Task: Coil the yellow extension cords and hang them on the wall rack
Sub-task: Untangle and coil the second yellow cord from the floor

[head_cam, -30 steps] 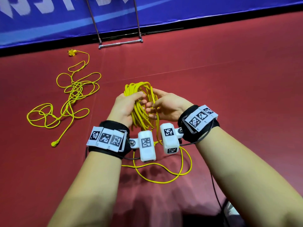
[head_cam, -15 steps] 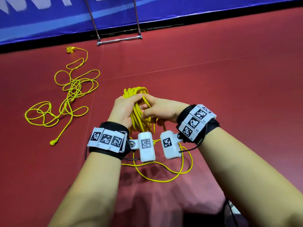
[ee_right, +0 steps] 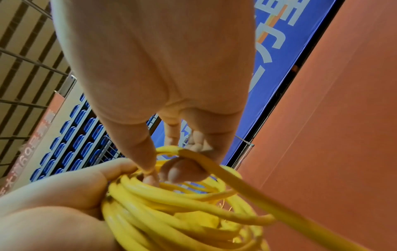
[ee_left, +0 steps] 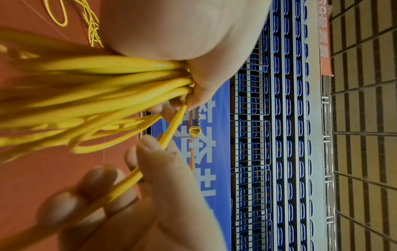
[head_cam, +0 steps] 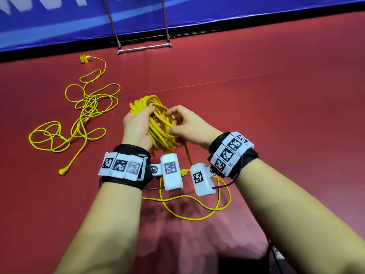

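Thick yellow cord coil (head_cam: pixel 158 127), many loops bunched together

Left hand (ee_left: pixel 182 30): fills the top of the view, palm and thumb clamped on a bundle of yellow cord loops.
Coiled cord (ee_left: pixel 103 84): many yellow strands fan out leftward from that grip, blurred toward the edge.
Right hand (ee_left: pixel 137 195): lower centre, fingers curled round a single cord strand (ee_left: pixel 171 130) that runs up to the left hand's thumb.
Second cord (ee_left: pixel 90 23): loose yellow loops lying on the red floor (ee_left: pixel 43 171), top left.
Background: a blue banner (ee_left: pixel 217 129) with pale lettering, a small yellow coil (ee_left: pixel 195 131) against it, rows of blue seats (ee_left: pixel 279 135).
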{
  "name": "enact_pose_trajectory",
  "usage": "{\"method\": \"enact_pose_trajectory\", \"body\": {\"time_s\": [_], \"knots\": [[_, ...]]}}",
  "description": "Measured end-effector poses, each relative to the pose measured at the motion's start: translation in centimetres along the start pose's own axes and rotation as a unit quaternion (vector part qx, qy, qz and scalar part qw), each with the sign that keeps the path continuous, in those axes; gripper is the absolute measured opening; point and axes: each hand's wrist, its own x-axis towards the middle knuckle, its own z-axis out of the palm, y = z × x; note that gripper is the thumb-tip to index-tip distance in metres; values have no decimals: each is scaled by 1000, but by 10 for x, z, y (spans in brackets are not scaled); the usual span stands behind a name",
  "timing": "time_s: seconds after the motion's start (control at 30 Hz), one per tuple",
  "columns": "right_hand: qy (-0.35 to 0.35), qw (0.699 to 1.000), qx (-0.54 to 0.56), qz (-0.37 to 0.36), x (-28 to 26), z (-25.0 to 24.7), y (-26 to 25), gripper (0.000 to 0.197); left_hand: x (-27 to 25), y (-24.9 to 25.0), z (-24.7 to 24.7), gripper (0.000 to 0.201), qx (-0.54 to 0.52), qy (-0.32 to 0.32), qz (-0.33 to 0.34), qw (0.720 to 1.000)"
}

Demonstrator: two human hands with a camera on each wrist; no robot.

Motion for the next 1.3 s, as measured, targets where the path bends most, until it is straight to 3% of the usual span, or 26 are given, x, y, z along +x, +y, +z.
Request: {"method": "enact_pose_trajectory", "body": {"time_s": [0.07, 0.13, 0.23, 0.4, 0.63, 0.87, 0.97, 1.13, 1.3], "knots": [[0, 1000, 9, -5, -2, -4, 4, 28, 4, 1, -3, 15, -19, 27, 18, 999], [-49, 998, -26, -8, -4, -7, 8, 17, 9, 3, -8, 12, -35, 50, 30, 998], [-115, 992, -54, 9, -5, -5, 13, 18, 12, 5, -11, 5, -37, 50, 31, 998], [-62, 998, -21, -3, -3, -3, 12, 22, 14, 5, -12, 15, -37, 43, 19, 998], [-50, 998, 9, -25, 1, -3, 1, 27, 15, -1, -6, 3, -14, -16, 1, 1000], [26, 997, 58, -31, 4, -5, -5, 5, 20, -3, -11, 6, 14, -32, -10, 999], [70, 993, 94, -20, 6, -5, -7, 9, 19, -6, -11, 5, 11, -45, -17, 999], [117, 983, 141, -16, 7, -4, -9, 6, 22, -7, -13, 40, -23, -30, -52, 998], [203, 962, 181, -8, 11, -12, -9, 11, 23, -7, -14, 32, -58, -34, -68, 995]]}}
